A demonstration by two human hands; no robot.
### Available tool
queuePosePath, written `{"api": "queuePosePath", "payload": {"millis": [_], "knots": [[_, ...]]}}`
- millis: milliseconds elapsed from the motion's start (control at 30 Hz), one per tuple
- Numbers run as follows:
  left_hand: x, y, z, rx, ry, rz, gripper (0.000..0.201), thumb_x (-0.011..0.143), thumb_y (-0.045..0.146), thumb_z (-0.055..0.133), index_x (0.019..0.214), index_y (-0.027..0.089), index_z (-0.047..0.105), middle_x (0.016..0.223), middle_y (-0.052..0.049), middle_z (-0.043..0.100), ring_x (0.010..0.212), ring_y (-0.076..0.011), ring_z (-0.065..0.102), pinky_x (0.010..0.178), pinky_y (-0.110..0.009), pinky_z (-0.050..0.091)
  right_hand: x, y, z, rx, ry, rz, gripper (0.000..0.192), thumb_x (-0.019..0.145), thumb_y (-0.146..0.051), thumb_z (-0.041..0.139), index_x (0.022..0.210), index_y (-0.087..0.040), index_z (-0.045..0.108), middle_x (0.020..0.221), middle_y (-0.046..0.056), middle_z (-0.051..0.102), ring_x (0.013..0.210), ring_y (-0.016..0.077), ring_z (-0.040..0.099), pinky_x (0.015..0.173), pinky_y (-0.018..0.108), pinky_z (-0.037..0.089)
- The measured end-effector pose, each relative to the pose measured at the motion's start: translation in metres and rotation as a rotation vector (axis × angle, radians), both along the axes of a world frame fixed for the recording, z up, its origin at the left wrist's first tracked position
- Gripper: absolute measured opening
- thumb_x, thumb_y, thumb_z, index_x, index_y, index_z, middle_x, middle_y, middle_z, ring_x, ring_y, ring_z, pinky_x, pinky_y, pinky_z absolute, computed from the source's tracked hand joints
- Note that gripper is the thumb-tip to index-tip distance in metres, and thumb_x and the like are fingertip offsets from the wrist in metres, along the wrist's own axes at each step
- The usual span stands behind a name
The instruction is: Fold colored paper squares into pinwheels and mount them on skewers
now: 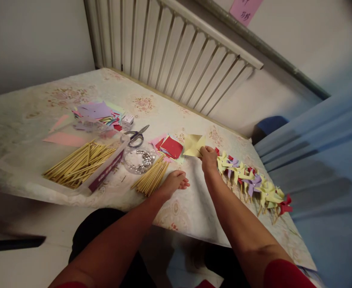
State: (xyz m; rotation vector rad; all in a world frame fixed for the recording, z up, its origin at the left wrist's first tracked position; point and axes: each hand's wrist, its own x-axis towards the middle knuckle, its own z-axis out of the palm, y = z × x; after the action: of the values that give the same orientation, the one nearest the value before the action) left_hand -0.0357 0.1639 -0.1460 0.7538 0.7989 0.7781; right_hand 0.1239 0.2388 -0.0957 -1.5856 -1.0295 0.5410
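Note:
My right hand [209, 158] pinches a pale yellow paper square [193, 145] by its right edge, holding it up over the table. Slits seem to run in from its corners. Just right of a bundle of thin wooden sticks [152, 176], my left hand [176, 182] hovers with loosely curled fingers apart and nothing visible in them. A stack of coloured paper squares [171, 147], red on top, lies between the sticks and the yellow square. Finished paper pinwheels [254, 182] on sticks lie in a row to the right of my right hand.
A clear round dish [139, 161] holds small shiny metal pieces. Scissors [137, 135] lie behind it. At left stands a plastic box [94, 176] of sticks, with paper scraps [94, 110] beyond. A radiator [176, 52] runs behind the table; a blue curtain [322, 160] hangs at right.

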Motion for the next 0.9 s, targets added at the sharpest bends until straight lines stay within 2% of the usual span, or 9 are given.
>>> {"api": "queuePosePath", "payload": {"millis": [100,300,600,767,900], "knots": [[-0.004,0.000,0.002,-0.018,-0.116,0.039,0.026,0.080,0.034,0.067,0.093,0.014,0.056,0.088,-0.009,0.066,0.076,-0.0170,0.069,0.074,-0.031,0.050,-0.009,-0.018,0.003,-0.013,0.239,0.058,0.018,0.066,-0.034,0.056,0.075,-0.018,0.060,0.062,-0.005,0.056,0.056,0.0104,0.050,0.055,0.023,0.045],[-0.007,0.004,-0.002,-0.009,-0.272,0.072,0.038,0.074,0.041,0.073,0.097,0.014,0.059,0.099,-0.011,0.068,0.086,-0.0184,0.067,0.076,-0.030,0.048,-0.020,-0.041,0.003,-0.094,0.487,0.136,0.016,0.061,-0.030,0.066,0.071,-0.020,0.058,0.063,-0.004,0.062,0.057,0.0132,0.055,0.055,0.027,0.051],[-0.007,0.009,-0.001,-0.093,-0.417,0.182,0.031,0.073,0.030,0.073,0.096,0.014,0.060,0.082,-0.004,0.066,0.068,-0.0101,0.062,0.064,-0.022,0.046,-0.030,-0.062,-0.010,-0.157,0.615,0.156,0.017,0.060,-0.029,0.070,0.068,-0.021,0.057,0.062,-0.003,0.063,0.058,0.0157,0.059,0.060,0.032,0.055],[-0.006,0.008,-0.004,-0.056,-0.345,0.197,0.035,0.076,0.036,0.071,0.098,0.013,0.060,0.094,-0.010,0.068,0.077,-0.0145,0.065,0.072,-0.027,0.050,-0.028,-0.069,-0.012,-0.135,0.662,0.142,0.017,0.059,-0.027,0.072,0.068,-0.020,0.059,0.062,-0.003,0.065,0.058,0.0149,0.060,0.056,0.030,0.054],[-0.006,0.008,-0.001,-0.050,-0.289,0.229,0.043,0.074,0.041,0.072,0.107,0.016,0.058,0.106,-0.010,0.067,0.082,-0.0167,0.065,0.073,-0.030,0.050,-0.021,-0.072,-0.009,-0.147,0.657,0.131,0.017,0.061,-0.026,0.073,0.072,-0.019,0.061,0.068,-0.001,0.068,0.061,0.0158,0.062,0.058,0.031,0.057]]}}
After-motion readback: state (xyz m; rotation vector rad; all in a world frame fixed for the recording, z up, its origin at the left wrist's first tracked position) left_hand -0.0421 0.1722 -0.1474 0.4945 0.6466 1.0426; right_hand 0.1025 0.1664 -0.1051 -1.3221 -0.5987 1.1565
